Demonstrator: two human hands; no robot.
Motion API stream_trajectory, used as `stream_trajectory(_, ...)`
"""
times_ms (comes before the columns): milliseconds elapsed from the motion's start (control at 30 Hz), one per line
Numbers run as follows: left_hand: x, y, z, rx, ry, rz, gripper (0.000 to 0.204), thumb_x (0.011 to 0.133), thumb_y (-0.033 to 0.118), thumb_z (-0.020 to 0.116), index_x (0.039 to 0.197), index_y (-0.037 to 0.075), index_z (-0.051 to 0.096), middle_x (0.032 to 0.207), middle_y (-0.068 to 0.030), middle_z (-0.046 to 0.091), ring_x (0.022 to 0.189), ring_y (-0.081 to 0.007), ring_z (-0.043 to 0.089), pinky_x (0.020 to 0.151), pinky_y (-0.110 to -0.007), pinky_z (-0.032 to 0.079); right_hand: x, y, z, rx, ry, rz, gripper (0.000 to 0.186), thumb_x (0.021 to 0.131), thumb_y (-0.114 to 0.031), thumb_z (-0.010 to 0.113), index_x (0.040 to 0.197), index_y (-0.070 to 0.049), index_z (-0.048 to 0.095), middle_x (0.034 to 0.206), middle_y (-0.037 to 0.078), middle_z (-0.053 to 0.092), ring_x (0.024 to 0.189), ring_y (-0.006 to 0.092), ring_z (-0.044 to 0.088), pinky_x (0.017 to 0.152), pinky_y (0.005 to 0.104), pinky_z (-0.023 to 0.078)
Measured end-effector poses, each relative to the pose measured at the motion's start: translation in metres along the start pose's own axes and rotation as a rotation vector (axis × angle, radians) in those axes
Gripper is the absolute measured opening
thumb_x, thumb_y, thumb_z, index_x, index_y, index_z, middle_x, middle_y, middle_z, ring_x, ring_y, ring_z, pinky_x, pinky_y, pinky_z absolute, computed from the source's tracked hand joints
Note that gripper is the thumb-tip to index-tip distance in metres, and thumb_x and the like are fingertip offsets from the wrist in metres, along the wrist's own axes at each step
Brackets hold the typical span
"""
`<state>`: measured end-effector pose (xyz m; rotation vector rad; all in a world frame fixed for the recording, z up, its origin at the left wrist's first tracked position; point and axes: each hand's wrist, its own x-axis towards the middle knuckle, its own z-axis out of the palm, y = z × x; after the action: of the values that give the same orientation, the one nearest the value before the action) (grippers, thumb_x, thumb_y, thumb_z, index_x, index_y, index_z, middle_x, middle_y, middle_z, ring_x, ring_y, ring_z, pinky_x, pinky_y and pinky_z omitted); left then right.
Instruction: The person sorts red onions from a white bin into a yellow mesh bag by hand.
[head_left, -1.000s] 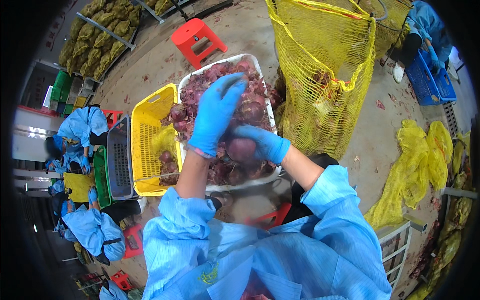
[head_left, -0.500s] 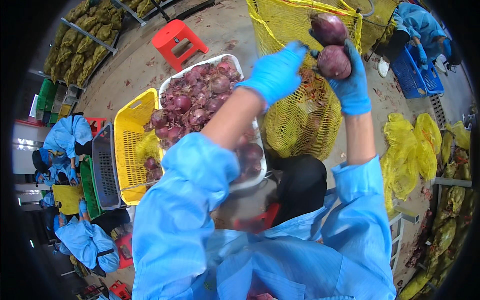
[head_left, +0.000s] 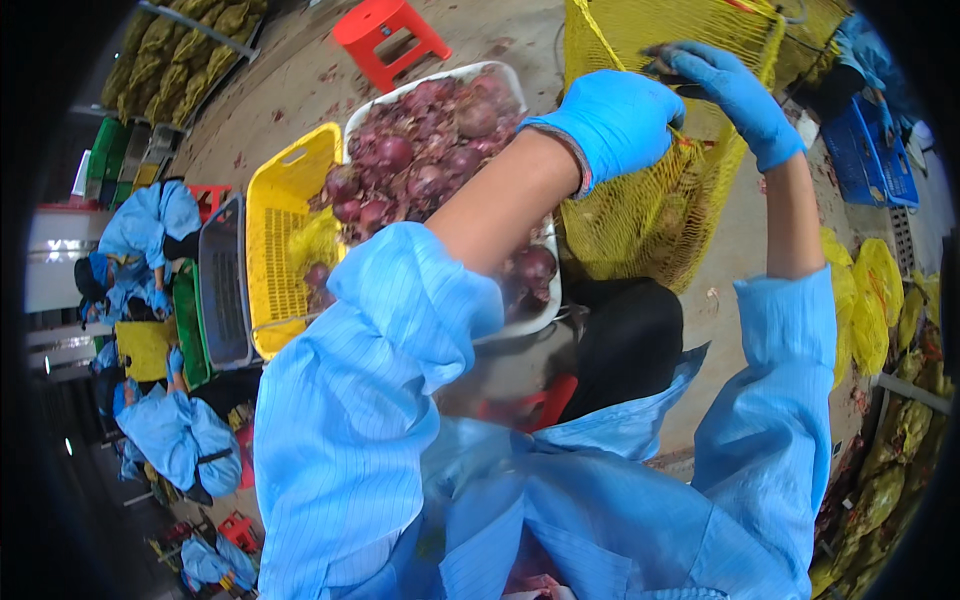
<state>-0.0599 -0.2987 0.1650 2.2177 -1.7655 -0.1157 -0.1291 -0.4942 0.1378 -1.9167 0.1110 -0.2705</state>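
Both my hands wear blue gloves with dark fingertips and hang over the mouth of a yellow mesh bag (head_left: 640, 225). My left hand (head_left: 622, 130) is closed in front of the bag; its curled fingers face away, so what they hold, if anything, is hidden. Just to its right, my right hand (head_left: 735, 100) reaches leftward with fingers stretched and thumb apart, and no onion shows in it. Left of the bag stands a white tub (head_left: 515, 88) heaped with red onions (head_left: 394, 152) and loose skins.
A yellow crate (head_left: 285, 200) adjoins the tub, with grey and green crates beyond. A red stool (head_left: 385, 40) stands behind. Co-workers in blue (head_left: 185, 430) sit at left; another bends by a blue crate (head_left: 870, 160) at right. Yellow mesh bags (head_left: 868, 300) lie at right.
Two red onions that were in my right hand are gone from view. That hand's fingers have straightened out over the bag. My view has shifted, and my left hand is now closer to the bag.
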Motion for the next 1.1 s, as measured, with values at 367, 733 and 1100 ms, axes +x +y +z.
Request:
stream_trajectory(367, -0.247, -0.099, 0.066, -0.483, 0.249, -0.608, 0.033, 0.083, 0.019, 0.057, 0.114, 0.011, 0.066, 0.109, -0.0154, 0.065, 0.100, -0.0318, 0.063, 0.089, -0.038, 0.049, -0.056, 0.017, 0.233, -0.738, -0.396, 0.105, 0.041, 0.085, -0.045, 0.059, 0.101, -0.007, 0.061, 0.095, 0.017, 0.067, 0.091, 0.0356, 0.064, 0.079, 0.0460, 0.049)
stream_trajectory(733, -0.272, -0.079, 0.173, -0.091, 0.358, -0.837, 0.077, 0.075, 0.042, 0.069, 0.139, 0.008, 0.040, 0.132, -0.0196, 0.050, 0.111, -0.0373, 0.056, 0.091, -0.041, 0.048, -0.043, 0.069, 0.279, -0.596, -0.278, 0.225, 0.038, 0.077, -0.036, 0.064, 0.103, -0.008, 0.060, 0.096, 0.022, 0.064, 0.088, 0.0379, 0.064, 0.077, 0.0456, 0.052)
stream_trajectory(1100, -0.222, -0.080, 0.159, -0.224, 0.116, -1.122, 0.088, 0.067, 0.050, 0.072, 0.134, 0.003, 0.040, 0.126, -0.0239, 0.048, 0.106, -0.0416, 0.056, 0.087, -0.046, 0.049, -0.032, 0.059, 0.246, 1.119, -0.351, 0.688, 0.045, 0.097, -0.037, 0.050, 0.130, -0.008, 0.047, 0.117, 0.013, 0.062, 0.101, 0.0289, 0.063, 0.087, 0.0453, 0.052)
